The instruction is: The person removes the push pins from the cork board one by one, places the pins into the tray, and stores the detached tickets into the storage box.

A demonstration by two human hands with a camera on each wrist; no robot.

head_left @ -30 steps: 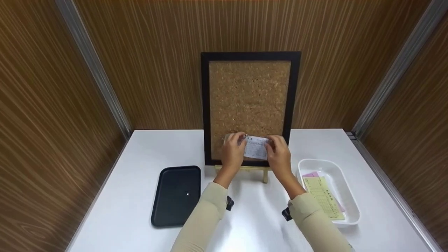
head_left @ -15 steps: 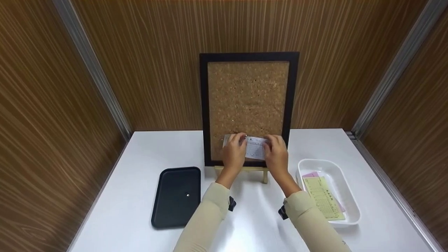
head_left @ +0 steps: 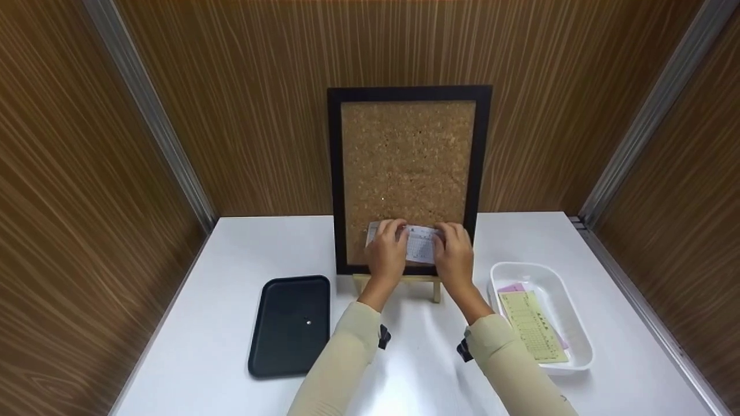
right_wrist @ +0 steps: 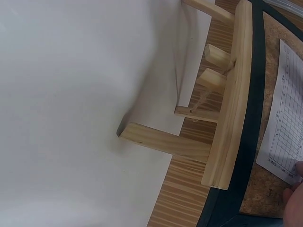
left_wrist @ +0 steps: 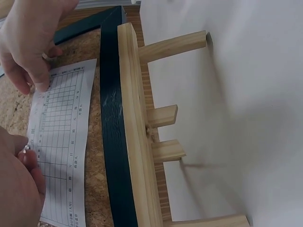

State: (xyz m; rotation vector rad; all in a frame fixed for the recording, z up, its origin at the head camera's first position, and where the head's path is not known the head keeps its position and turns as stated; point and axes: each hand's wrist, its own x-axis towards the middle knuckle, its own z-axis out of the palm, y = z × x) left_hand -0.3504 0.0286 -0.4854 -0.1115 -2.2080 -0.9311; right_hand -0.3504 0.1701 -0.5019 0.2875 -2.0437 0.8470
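A white printed form slip lies sideways over the lower part of the framed cork board. My left hand is in front of the slip's left half and hides part of it. Between its thumb and finger it pinches a small shiny push pin at the slip's upper edge, seen in the left wrist view. Whether the pin's point is in the cork is hidden. My right hand holds the slip's right end with curled fingers. In the right wrist view only its fingertips show, at the slip's corner.
A small wooden easel carries the board. At left lies a black tray with a tiny shiny item. At right, a white tray holds a yellow slip over a pink slip. Wood-grain panels enclose the table.
My right hand has shifted slightly left along the slip. The left hand stays almost in place with the pin. The whole head view has drifted a little.
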